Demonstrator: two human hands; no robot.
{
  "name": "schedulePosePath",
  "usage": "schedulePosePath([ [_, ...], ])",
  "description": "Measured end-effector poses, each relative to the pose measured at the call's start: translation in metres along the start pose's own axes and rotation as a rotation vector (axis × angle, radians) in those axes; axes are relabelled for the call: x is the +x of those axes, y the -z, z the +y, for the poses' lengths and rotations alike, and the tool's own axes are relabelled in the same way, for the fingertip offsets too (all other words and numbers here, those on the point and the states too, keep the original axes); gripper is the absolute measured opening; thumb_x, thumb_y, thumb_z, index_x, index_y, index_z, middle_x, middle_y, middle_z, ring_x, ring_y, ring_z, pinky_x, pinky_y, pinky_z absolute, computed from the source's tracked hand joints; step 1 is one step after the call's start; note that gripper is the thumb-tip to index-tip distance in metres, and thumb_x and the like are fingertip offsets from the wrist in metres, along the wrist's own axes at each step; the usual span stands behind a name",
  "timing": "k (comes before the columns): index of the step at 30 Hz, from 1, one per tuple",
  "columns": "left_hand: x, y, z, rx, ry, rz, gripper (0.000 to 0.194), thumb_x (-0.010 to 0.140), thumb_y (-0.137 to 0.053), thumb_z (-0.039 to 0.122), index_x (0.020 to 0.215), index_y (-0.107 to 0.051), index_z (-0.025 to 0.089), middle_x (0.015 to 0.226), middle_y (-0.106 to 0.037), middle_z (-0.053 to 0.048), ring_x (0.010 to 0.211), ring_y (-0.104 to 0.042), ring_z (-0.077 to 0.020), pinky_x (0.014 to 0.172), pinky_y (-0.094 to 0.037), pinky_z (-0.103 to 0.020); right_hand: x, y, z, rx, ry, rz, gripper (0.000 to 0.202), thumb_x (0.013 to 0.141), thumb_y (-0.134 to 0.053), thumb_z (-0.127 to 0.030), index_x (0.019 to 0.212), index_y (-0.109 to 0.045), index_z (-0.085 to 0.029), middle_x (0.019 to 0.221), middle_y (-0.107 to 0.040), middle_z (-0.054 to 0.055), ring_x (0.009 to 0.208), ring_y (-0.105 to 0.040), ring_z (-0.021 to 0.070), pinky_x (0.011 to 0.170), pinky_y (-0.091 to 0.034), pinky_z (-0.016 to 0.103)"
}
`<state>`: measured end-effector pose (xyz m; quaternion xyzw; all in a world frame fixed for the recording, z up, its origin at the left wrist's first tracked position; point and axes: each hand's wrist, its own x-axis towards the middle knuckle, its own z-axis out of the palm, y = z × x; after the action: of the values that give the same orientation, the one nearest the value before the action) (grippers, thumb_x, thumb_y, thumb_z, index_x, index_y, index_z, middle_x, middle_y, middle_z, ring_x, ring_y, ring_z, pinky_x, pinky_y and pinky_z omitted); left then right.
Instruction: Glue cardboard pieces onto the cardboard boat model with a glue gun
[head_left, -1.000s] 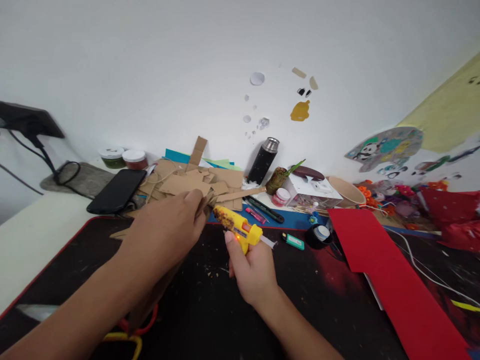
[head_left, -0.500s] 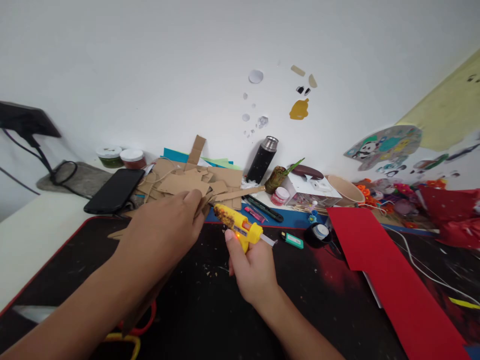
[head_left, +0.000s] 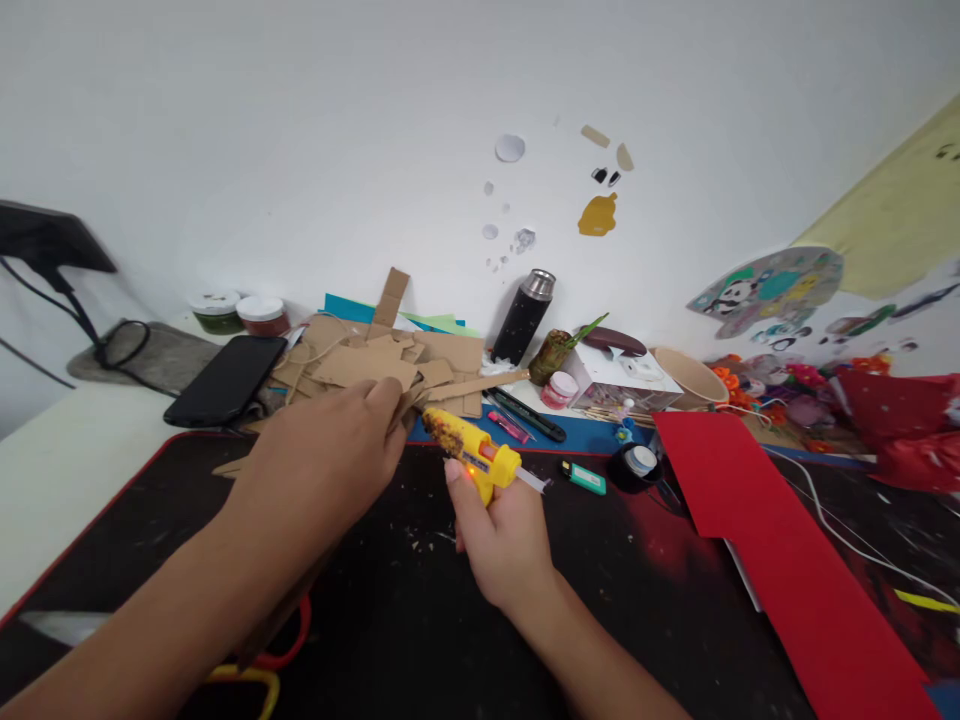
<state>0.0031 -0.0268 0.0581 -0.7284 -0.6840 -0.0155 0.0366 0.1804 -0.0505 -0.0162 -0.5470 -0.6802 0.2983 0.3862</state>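
My right hand (head_left: pixel 504 535) is wrapped round a yellow hot glue gun (head_left: pixel 471 448), thumb on its side by a small lit orange light. A translucent glue stick (head_left: pixel 532 480) pokes out of its back end. The scorched nozzle end points left, close to the fingertips of my left hand (head_left: pixel 341 450). Those fingers are closed on a piece of cardboard (head_left: pixel 406 412), mostly hidden behind the hand and forearm. Beyond them lies a heap of cardboard scraps (head_left: pixel 367 362). Under my left forearm are scissors with red and yellow handles (head_left: pixel 289 640), partly covered.
A black phone (head_left: pixel 226 380) lies at left. Along the wall stand a black flask (head_left: pixel 525 318), a pink-labelled jar (head_left: pixel 559 390) and a white box (head_left: pixel 626 378). A box cutter (head_left: pixel 529 415) and green lighter (head_left: pixel 583 478) lie nearer. Red card (head_left: pixel 780 560) covers the right side.
Hardly anything differs. The view has shifted slightly, and both hands keep their hold, with the glue gun's nozzle still beside my left fingertips.
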Motion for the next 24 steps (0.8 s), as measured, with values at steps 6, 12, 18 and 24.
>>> schedulePosePath([
  [6,0.0012,-0.0003,0.0003,0.007,-0.002,0.002,0.030,0.106,-0.038,0.030,0.107,-0.067,0.022,0.090,-0.080,-0.013,0.080,-0.078,-0.0360,0.062,-0.045,-0.039,-0.0003,0.0000,-0.0002,-0.040,0.025,-0.007,0.053,0.108,-0.051,-0.051,0.067,-0.068,-0.022,0.045,-0.056,0.000,0.047,-0.063,0.0172,0.050,-0.045,0.024],
  [12,0.0010,0.0008,0.0001,0.001,-0.004,0.003,0.031,0.106,-0.038,0.030,0.107,-0.068,0.020,0.091,-0.080,-0.014,0.081,-0.078,-0.0348,0.063,-0.046,-0.038,-0.0010,0.0011,-0.0004,-0.065,0.020,-0.021,0.050,0.109,-0.051,-0.052,0.078,-0.075,-0.021,0.045,-0.056,-0.001,0.048,-0.064,0.0181,0.050,-0.045,0.024],
  [18,-0.0006,0.0015,-0.0001,-0.028,-0.015,0.015,0.033,0.105,-0.036,0.028,0.105,-0.069,0.020,0.088,-0.080,-0.015,0.078,-0.077,-0.0341,0.064,-0.048,-0.039,-0.0014,0.0013,-0.0019,-0.070,0.005,-0.023,0.049,0.109,-0.052,-0.053,0.080,-0.076,-0.021,0.044,-0.056,0.000,0.047,-0.063,0.0191,0.048,-0.044,0.025],
  [24,-0.0008,0.0017,-0.0004,-0.028,-0.014,0.018,0.034,0.105,-0.036,0.029,0.107,-0.069,0.020,0.090,-0.081,-0.017,0.077,-0.077,-0.0354,0.064,-0.049,-0.040,-0.0008,0.0018,-0.0018,-0.060,0.007,-0.022,0.051,0.109,-0.051,-0.055,0.077,-0.074,-0.022,0.043,-0.055,-0.001,0.045,-0.061,0.0180,0.046,-0.042,0.025],
])
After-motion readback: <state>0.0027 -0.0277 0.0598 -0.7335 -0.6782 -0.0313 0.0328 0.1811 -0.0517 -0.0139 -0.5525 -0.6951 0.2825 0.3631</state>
